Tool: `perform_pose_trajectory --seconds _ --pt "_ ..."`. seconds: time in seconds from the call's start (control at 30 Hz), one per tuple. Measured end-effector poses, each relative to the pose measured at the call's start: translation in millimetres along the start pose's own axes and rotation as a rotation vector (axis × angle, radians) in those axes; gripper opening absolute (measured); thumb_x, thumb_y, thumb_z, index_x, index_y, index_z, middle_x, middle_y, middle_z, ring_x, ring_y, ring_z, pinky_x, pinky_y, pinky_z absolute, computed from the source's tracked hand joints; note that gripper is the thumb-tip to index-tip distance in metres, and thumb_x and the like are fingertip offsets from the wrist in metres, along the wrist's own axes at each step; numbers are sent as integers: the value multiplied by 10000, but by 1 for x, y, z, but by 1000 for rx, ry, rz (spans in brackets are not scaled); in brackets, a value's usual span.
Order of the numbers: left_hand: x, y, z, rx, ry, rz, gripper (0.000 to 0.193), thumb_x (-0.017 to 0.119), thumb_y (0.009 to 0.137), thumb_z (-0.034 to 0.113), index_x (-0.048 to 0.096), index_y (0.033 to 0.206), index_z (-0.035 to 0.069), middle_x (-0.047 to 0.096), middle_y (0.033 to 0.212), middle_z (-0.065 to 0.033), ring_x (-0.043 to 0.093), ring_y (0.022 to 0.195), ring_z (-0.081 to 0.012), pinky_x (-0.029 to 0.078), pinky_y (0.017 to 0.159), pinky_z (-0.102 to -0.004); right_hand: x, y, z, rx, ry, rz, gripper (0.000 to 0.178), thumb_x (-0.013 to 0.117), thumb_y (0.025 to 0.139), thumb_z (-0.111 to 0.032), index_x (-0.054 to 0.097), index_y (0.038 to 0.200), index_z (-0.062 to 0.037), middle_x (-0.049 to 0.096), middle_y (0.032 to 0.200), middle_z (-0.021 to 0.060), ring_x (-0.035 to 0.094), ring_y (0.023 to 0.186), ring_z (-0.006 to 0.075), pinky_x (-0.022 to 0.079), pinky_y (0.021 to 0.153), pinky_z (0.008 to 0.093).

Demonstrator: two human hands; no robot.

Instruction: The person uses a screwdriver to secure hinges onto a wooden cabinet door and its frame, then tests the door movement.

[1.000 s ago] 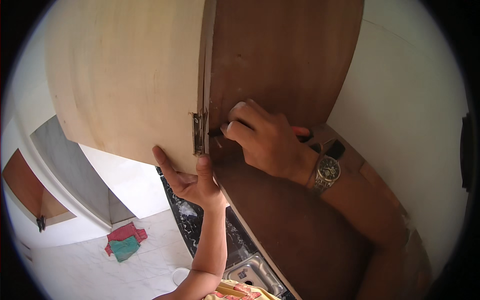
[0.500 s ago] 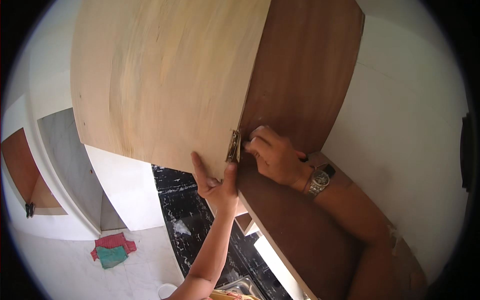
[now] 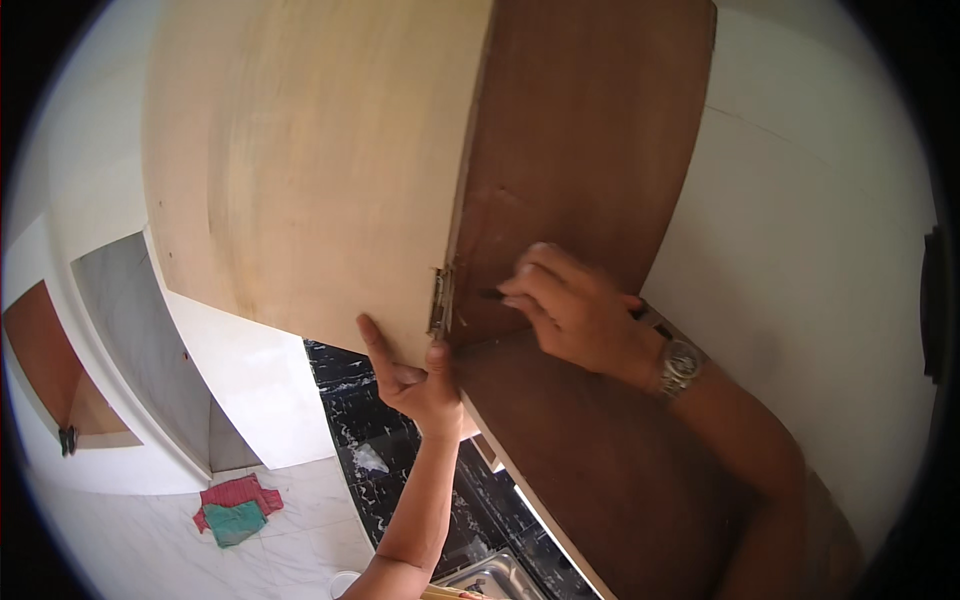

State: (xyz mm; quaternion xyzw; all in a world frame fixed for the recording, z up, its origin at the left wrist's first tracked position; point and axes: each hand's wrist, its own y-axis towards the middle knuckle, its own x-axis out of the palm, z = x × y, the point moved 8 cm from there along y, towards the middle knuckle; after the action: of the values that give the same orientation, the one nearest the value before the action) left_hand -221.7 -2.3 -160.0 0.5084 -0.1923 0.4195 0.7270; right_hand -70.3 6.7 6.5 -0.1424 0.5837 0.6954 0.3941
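A pale plywood cabinet door [image 3: 310, 170] stands swung out from a dark brown cabinet [image 3: 590, 130]. A small metal hinge [image 3: 440, 300] joins them at the door's lower corner. My left hand [image 3: 415, 375] props the door's bottom edge from below, thumb by the hinge, fingers spread. My right hand [image 3: 570, 315], with a wristwatch [image 3: 680, 362], pinches a thin dark tool [image 3: 492, 294] whose tip points at the hinge from inside the cabinet.
The cabinet's brown underside [image 3: 600, 470] runs toward the lower right beside a white wall [image 3: 800, 220]. Below lie a black marbled counter [image 3: 380, 450], a steel sink [image 3: 485, 580], and red and green cloths [image 3: 235, 508] on a white tiled floor.
The view has shifted so door and hinge sit further right. My right hand has drawn back slightly from the hinge; my left hand stays under the door edge.
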Motion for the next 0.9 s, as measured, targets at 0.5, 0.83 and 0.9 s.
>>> perform_pose_trajectory --seconds 0.5,0.83,0.9 --pt "8 6 3 13 -94 22 865 739 937 269 254 1571 -65 415 1529 -233 444 1379 -270 331 1177 -407 32 7 0 -121 34 50 258 733 692 32 655 915 -72 576 929 74 645 821 247 532 551 360" --pt "7 5 -8 26 -86 -7 849 737 937 255 268 1569 -64 430 1535 -219 453 1379 -251 312 1190 -380 -40 13 23 109 65 -92 150 668 920 -119 587 1019 -42 599 966 123 656 801 337 538 640 437" --pt "6 4 -1 0 -116 17 862 745 932 266 268 1569 -65 424 1544 -215 453 1380 -249 309 1192 -377 -53 18 15 134 76 -57 158 652 958 -139 577 1047 -31 618 906 130 655 743 362 526 643 450"
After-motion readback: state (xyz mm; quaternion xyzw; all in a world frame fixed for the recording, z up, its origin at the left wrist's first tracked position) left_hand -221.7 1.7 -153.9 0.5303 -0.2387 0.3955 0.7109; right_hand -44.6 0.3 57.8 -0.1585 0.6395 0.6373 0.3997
